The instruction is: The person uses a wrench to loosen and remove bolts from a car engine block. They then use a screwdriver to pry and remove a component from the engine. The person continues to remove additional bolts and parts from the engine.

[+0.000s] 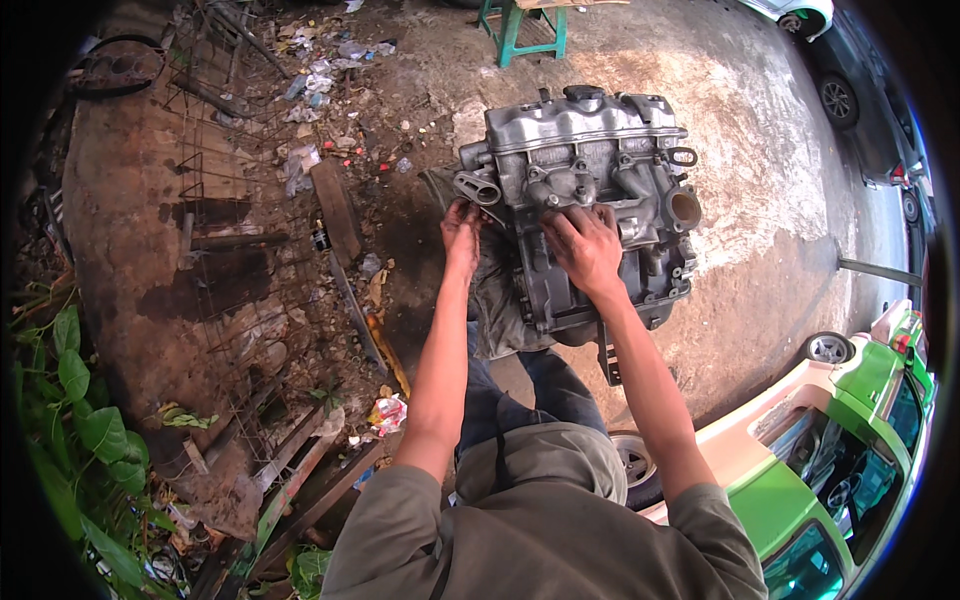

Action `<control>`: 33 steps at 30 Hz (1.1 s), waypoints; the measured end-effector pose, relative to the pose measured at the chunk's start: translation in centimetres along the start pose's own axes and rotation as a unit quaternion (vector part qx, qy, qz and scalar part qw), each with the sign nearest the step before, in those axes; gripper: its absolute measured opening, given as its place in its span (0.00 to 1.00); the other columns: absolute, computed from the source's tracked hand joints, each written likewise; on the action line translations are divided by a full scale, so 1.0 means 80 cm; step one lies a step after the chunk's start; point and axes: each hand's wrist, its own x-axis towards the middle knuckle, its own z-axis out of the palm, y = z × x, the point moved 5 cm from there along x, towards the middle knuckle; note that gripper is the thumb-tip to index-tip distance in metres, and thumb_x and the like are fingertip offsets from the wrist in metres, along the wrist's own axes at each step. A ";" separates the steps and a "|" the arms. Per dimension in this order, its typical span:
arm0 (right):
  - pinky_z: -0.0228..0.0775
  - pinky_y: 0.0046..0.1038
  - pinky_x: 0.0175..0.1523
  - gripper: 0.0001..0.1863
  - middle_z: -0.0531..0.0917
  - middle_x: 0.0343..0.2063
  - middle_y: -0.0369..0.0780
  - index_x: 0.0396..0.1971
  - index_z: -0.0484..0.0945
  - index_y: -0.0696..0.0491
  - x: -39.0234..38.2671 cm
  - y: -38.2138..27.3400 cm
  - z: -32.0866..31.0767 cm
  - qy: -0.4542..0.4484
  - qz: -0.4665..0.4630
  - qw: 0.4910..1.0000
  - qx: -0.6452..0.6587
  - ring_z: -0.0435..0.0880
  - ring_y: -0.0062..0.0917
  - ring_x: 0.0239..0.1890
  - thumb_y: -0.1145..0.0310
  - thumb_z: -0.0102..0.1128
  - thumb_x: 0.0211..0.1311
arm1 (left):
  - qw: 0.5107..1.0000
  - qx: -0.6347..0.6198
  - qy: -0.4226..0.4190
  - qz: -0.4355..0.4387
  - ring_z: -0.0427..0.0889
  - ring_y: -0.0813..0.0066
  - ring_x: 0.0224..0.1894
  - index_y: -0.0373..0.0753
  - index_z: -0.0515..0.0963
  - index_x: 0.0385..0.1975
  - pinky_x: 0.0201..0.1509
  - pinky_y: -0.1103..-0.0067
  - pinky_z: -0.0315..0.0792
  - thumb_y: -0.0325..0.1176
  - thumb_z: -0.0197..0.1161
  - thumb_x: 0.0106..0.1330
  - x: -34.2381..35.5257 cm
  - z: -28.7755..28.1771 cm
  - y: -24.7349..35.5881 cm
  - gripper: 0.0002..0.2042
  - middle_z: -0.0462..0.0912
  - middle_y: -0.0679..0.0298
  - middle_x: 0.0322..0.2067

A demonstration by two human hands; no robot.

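A grey metal car engine [590, 130] stands in front of me, its ribbed cover at the far side. My left hand [461, 236] is at its left side, fingers closed at the lower end of an oval metal flange [478, 188] with openings in it. My right hand [583, 245] rests over the cast metal manifold [560, 185] on the engine's near face. Its fingers are curled downward, and what lies under the fingertips is hidden. A dark cloth [498, 300] hangs below the engine's left side.
Litter and timber, including a wooden plank [337, 210], cover the ground at left. A green stool [530, 35] stands at the far side. A green and pink car [790, 450] is at near right, a dark car [855, 110] at far right. Leafy plants [105, 435] grow at near left.
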 end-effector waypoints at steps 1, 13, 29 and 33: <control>0.66 0.38 0.52 0.11 0.80 0.32 0.34 0.39 0.80 0.46 0.000 0.000 0.000 0.000 -0.001 1.000 -0.004 0.82 0.30 0.37 0.68 0.66 0.55 | 1.000 0.007 -0.015 -0.001 0.80 0.73 0.30 0.31 0.75 0.38 0.37 0.75 0.78 0.22 0.59 0.68 0.000 -0.002 0.003 0.03 0.80 0.61 0.33; 0.66 0.37 0.50 0.11 0.80 0.32 0.34 0.38 0.80 0.45 0.001 -0.001 0.000 0.013 -0.008 1.000 -0.019 0.82 0.28 0.35 0.67 0.67 0.54 | 0.988 0.031 0.001 -0.154 0.80 0.69 0.40 0.34 0.72 0.54 0.47 0.77 0.77 0.10 0.53 0.63 -0.107 -0.060 -0.028 0.20 0.79 0.60 0.39; 0.67 0.38 0.52 0.10 0.80 0.34 0.34 0.39 0.80 0.45 0.000 0.000 0.000 0.003 0.001 1.000 -0.011 0.82 0.30 0.38 0.67 0.66 0.55 | 0.988 0.142 0.048 -0.031 0.77 0.79 0.52 0.35 0.79 0.55 0.61 0.82 0.67 0.16 0.61 0.65 -0.081 -0.008 -0.062 0.18 0.81 0.61 0.54; 0.67 0.38 0.52 0.11 0.80 0.34 0.34 0.39 0.80 0.45 -0.001 0.001 0.002 -0.008 0.004 1.000 -0.010 0.82 0.30 0.38 0.67 0.66 0.55 | 0.984 0.173 0.030 0.010 0.75 0.77 0.56 0.35 0.78 0.56 0.64 0.82 0.64 0.17 0.61 0.65 -0.077 -0.007 -0.069 0.19 0.79 0.60 0.57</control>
